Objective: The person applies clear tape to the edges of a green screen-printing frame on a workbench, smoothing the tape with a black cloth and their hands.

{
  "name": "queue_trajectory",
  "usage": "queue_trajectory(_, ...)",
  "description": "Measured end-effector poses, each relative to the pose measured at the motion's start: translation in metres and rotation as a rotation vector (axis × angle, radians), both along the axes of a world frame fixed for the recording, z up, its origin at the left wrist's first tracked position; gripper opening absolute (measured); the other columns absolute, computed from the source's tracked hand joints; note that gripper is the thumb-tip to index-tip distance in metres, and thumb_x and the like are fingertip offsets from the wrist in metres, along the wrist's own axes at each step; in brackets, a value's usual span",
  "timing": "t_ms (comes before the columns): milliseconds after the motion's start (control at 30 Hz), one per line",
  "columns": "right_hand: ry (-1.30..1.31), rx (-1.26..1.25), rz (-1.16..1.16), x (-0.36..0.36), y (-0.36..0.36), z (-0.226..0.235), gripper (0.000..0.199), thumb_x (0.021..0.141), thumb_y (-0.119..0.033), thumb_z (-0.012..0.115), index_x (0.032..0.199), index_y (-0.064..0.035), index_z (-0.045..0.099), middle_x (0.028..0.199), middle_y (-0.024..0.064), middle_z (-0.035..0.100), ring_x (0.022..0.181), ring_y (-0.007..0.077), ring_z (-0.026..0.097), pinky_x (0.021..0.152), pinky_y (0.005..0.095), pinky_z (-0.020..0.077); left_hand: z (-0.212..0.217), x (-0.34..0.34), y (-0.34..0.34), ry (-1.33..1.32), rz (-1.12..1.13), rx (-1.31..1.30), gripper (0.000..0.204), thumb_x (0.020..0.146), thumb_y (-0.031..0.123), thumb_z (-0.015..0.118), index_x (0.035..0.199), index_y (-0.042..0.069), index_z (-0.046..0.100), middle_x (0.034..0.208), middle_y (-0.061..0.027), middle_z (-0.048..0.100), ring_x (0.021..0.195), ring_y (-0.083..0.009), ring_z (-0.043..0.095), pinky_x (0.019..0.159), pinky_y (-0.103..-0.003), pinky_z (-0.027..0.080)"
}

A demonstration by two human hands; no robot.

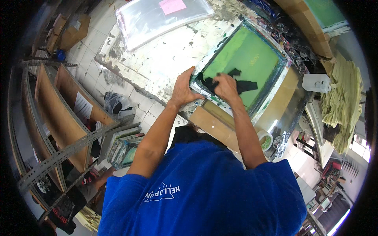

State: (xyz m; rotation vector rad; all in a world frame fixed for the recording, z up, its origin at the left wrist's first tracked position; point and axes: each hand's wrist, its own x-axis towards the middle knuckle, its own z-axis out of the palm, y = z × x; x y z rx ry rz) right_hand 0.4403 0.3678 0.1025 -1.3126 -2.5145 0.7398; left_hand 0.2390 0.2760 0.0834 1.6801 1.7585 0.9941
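Observation:
A screen printing frame (262, 106) with green mesh (246, 51) lies on the worn white table, tilted to the right. My left hand (182, 88) grips its near left corner, fingers along one side and thumb on the near edge. Over the near part of the mesh, my right hand (226, 88) is closed on a black cloth (248, 86). The cloth spreads out on both sides of the fist and touches the mesh. Part of it is hidden under my fingers.
Clear plastic sheets (157, 19) with a pink note lie at the table's far left. A white tub with green contents (265, 141) stands near my right forearm. To the right are a translucent plastic container (316, 82) and hanging yellowish cloths (342, 102). A metal rack (67, 157) stands left.

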Motion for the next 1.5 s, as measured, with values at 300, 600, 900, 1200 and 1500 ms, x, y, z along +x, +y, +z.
queue_trajectory(300,0.114,0.065,-0.192,-0.061,0.002,-0.021,0.016,0.067,-0.010,0.062,0.080,-0.0047,0.071,0.085,0.0204,0.067,0.089,0.0390,0.065,0.079,0.0485,0.0504,-0.005,-0.001,0.000,0.019,0.001,0.074,0.128,0.039,0.045,0.096,0.144,0.000,0.039,0.140,-0.0207,0.051,0.127,-0.0395,0.049,0.107,-0.046,0.039)
queue_trajectory(600,-0.279,0.092,-0.192,0.020,-0.023,0.002,0.020,0.071,-0.017,0.070,0.088,-0.0084,0.072,0.093,0.0158,0.071,0.097,0.0325,0.065,0.077,0.0493,0.0433,-0.001,0.002,-0.002,0.061,0.004,0.074,0.124,0.039,0.041,0.096,0.143,0.002,0.042,0.139,-0.0190,0.053,0.127,-0.0366,0.050,0.106,-0.045,0.041)
queue_trajectory(900,-0.779,0.177,-0.004,0.142,-0.043,0.019,0.028,0.068,-0.008,0.071,0.096,-0.0058,0.068,0.096,0.0157,0.067,0.101,0.0314,0.058,0.081,0.0461,0.0434,-0.009,0.002,0.001,0.140,-0.047,0.167,0.118,0.041,0.041,0.095,0.141,0.002,0.048,0.132,-0.0175,0.057,0.120,-0.0346,0.054,0.100,-0.043,0.043)
queue_trajectory(1200,-0.132,-0.031,0.226,0.134,-0.006,0.002,0.029,0.063,0.002,0.059,0.092,-0.0014,0.066,0.086,0.0233,0.062,0.092,0.0426,0.061,0.079,0.0503,0.0485,-0.010,0.004,-0.001,0.165,-0.031,0.186,0.118,0.040,0.043,0.093,0.142,0.002,0.047,0.128,-0.0158,0.059,0.116,-0.0338,0.055,0.099,-0.043,0.042)
queue_trajectory(1500,0.123,0.000,-0.091,-0.034,0.018,-0.020,0.031,0.061,-0.013,0.076,0.089,-0.0007,0.067,0.089,0.0244,0.067,0.090,0.0438,0.064,0.078,0.0509,0.0510,-0.007,0.007,0.004,0.189,-0.053,0.200,0.118,0.043,0.047,0.092,0.140,-0.003,0.048,0.128,-0.0172,0.059,0.116,-0.0344,0.055,0.098,-0.045,0.042)
